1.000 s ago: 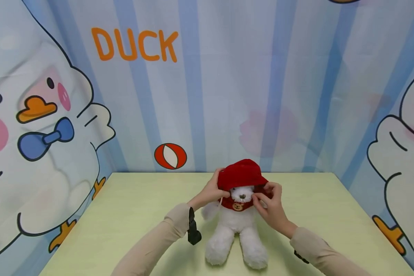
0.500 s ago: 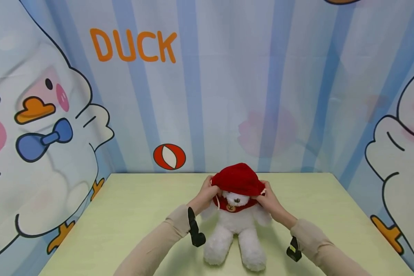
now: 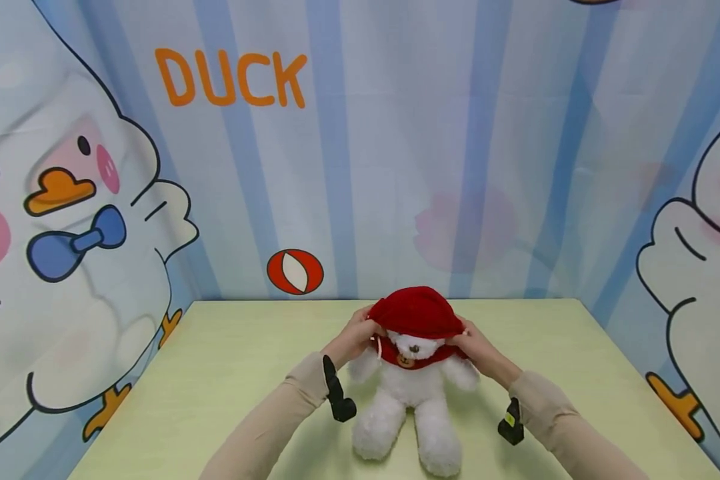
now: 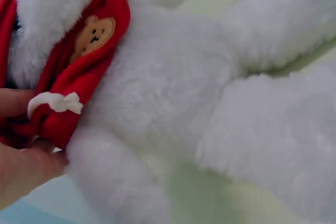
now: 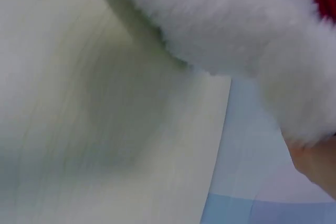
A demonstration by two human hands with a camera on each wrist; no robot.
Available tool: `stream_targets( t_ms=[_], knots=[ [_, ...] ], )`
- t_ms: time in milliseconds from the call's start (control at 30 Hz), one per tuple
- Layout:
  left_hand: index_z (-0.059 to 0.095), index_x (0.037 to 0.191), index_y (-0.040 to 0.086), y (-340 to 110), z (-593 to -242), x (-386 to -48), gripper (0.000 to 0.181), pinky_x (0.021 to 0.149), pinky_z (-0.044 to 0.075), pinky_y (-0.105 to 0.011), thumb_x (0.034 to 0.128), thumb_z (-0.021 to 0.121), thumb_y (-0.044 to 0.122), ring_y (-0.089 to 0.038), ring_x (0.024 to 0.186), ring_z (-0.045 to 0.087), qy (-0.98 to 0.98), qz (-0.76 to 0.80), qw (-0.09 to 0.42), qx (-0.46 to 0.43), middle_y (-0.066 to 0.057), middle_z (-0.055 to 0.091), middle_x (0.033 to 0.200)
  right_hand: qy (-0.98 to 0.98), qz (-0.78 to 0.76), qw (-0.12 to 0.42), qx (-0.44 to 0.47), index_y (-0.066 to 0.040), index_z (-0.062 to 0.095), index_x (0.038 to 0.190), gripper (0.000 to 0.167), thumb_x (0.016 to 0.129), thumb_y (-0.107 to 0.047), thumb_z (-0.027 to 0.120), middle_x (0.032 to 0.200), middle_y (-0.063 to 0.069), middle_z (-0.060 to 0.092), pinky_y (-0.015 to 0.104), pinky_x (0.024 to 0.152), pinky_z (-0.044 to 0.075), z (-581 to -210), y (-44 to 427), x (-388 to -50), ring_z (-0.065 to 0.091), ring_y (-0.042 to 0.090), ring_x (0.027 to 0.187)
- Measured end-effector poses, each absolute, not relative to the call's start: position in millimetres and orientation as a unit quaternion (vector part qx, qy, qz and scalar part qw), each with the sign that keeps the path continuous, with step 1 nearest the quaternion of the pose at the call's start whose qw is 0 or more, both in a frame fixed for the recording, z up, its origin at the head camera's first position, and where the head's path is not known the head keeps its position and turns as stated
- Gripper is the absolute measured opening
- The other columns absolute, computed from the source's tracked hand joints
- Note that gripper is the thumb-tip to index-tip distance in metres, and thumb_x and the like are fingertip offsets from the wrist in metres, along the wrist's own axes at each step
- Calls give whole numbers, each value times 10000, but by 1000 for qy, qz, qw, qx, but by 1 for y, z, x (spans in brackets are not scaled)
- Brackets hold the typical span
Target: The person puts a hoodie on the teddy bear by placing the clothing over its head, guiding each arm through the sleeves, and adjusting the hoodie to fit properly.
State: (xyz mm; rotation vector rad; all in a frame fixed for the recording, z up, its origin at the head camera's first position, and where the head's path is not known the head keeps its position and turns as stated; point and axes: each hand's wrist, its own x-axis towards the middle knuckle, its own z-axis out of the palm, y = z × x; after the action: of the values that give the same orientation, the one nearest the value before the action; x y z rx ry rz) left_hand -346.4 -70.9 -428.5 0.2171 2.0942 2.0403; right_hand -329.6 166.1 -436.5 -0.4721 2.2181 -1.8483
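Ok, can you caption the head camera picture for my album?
Left hand and right hand hold the red hat worn by a white plush toy.

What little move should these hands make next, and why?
Perhaps ease up the front of the red headpiece: it hangs low on the white plush toy, just above its nose, and the left hand and right hand grip its sides.

The plush toy point(image 3: 409, 387) has the top of its head hidden under a red hat point(image 3: 419, 313), whose edge partly conceals the left hand point(image 3: 355, 337) and right hand point(image 3: 475, 347). The left wrist view crops the toy's legs; the right wrist view blurs the table point(image 5: 105, 108) and cuts off the right hand.
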Motion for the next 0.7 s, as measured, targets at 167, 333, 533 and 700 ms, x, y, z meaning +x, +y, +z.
stream_targets(
  t_ms=[167, 333, 533, 700],
  knots=[
    [413, 1197, 35, -76, -439, -348, 504, 694, 454, -393, 788, 656, 202, -297, 913, 526, 847, 515, -42, 127, -171, 506, 1134, 725, -658, 161, -121, -74, 144, 1393, 626, 872, -173, 474, 1205, 36, 406, 229, 731, 425, -439, 168, -328, 486, 50, 871],
    [349, 1106, -97, -58, -405, -320, 435, 531, 423, -293, 815, 602, 102, -276, 620, 530, 885, 428, -140, 120, -223, 538, 803, 706, -687, 152, -79, -83, 342, 1177, 356, 875, -228, 463, 1035, -48, 470, 239, 792, 440, -433, 162, -330, 525, 59, 870],
    [443, 966, -17, -39, -365, -297, 169, 532, 408, -196, 851, 515, 84, -148, 668, 517, 869, 465, -53, 158, -111, 550, 855, 726, -679, 111, -20, -101, 326, 1200, 389, 877, -261, 472, 1116, 22, 478, 268, 793, 438, -417, 158, -335, 527, 128, 913],
    [326, 1317, 12, -24, -350, -293, 542, 630, 536, -363, 896, 501, 307, -311, 1018, 561, 831, 538, 88, 111, -179, 409, 1321, 741, -670, 5, 40, -41, 259, 1146, 413, 858, -230, 488, 1133, 101, 379, 274, 805, 364, -398, 141, -325, 422, 208, 1001]
  ],
)
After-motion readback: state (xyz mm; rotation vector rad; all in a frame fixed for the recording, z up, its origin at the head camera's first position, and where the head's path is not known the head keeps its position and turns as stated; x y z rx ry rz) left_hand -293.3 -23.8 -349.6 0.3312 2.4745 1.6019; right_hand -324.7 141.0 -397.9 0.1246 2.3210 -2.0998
